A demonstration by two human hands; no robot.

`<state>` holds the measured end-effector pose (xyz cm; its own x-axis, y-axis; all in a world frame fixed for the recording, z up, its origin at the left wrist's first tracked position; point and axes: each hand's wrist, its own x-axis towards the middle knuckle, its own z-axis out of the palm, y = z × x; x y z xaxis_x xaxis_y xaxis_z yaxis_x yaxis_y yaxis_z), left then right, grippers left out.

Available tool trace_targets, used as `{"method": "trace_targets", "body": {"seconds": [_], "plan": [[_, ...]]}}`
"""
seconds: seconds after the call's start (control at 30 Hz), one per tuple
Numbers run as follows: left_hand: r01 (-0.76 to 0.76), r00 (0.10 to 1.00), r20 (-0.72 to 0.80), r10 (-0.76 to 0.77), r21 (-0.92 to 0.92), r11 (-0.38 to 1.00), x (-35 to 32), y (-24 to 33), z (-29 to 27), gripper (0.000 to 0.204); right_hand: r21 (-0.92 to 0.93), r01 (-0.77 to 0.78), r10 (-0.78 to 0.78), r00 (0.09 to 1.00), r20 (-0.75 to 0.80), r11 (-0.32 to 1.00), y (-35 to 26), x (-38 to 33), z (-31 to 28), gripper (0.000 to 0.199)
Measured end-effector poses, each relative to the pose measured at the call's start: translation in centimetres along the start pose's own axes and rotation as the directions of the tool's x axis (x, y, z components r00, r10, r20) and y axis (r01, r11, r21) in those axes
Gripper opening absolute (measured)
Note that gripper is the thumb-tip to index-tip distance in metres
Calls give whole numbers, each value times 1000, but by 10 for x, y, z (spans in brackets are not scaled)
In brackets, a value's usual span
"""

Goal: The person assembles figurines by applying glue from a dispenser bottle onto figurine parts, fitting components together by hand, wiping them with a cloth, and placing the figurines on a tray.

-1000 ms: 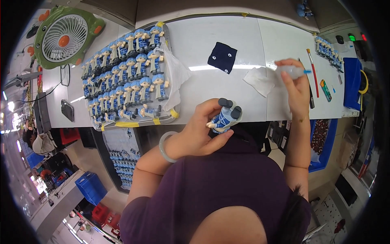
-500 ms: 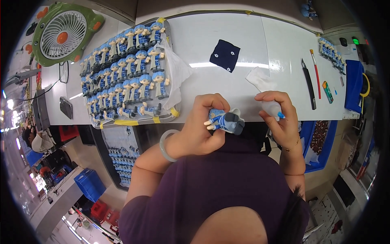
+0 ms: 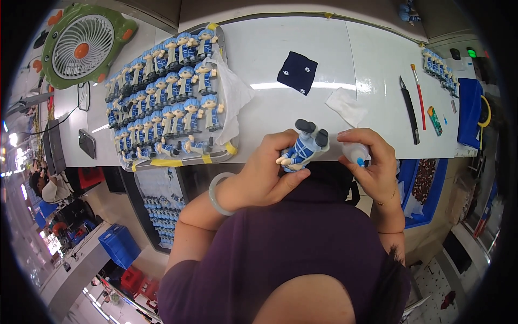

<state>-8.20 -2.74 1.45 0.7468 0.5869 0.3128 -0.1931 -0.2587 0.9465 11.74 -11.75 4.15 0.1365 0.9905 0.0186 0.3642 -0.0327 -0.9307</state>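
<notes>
A small blue-haired figurine [image 3: 305, 147] in a blue and grey outfit is gripped by my left hand [image 3: 268, 168]. Its dark shoes point up and away from me, with the head low near my thumb. My right hand [image 3: 377, 167] holds a small translucent squeeze bottle [image 3: 356, 152], its blue tip aimed downward, a short way right of the figurine and not touching it. Beyond my hands lie a dark blue patterned cloth [image 3: 297, 73] and a crumpled white cloth [image 3: 346, 107] on the white table [image 3: 259, 116].
A tray [image 3: 233, 146] with rows of similar figurines stands at left, beside a green fan [image 3: 86, 46] and a phone [image 3: 87, 143]. At right lie a black tool [image 3: 410, 113], a red brush [image 3: 418, 97], more figurines [image 3: 440, 67] and a blue box [image 3: 470, 114].
The figurine has turned in my left hand, its feet swinging from the right to point upward. My right hand has tilted the bottle so its tip points lower.
</notes>
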Motion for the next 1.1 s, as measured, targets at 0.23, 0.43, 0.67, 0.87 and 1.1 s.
{"method": "trace_targets", "body": {"seconds": [0.23,0.43,0.67,0.87,1.1], "plan": [[139,979,130,-156,133,981,4,12,-4,39,-197,273,-288,956,-55,942,-3,4,-3,32],[108,994,-7,-108,94,990,2,8,-3,41,-496,331,-464,870,-169,802,-13,0,-5,35],[154,978,116,-172,150,977,5,11,-7,41,-646,337,-551,820,-155,684,-19,-5,-6,38],[63,988,125,-85,172,983,1,5,-6,46,-684,337,-575,805,-148,647,-20,-5,-6,37],[41,987,144,-67,176,984,3,6,-8,47,-704,334,-581,803,-137,627,-20,-3,-6,34]]}}
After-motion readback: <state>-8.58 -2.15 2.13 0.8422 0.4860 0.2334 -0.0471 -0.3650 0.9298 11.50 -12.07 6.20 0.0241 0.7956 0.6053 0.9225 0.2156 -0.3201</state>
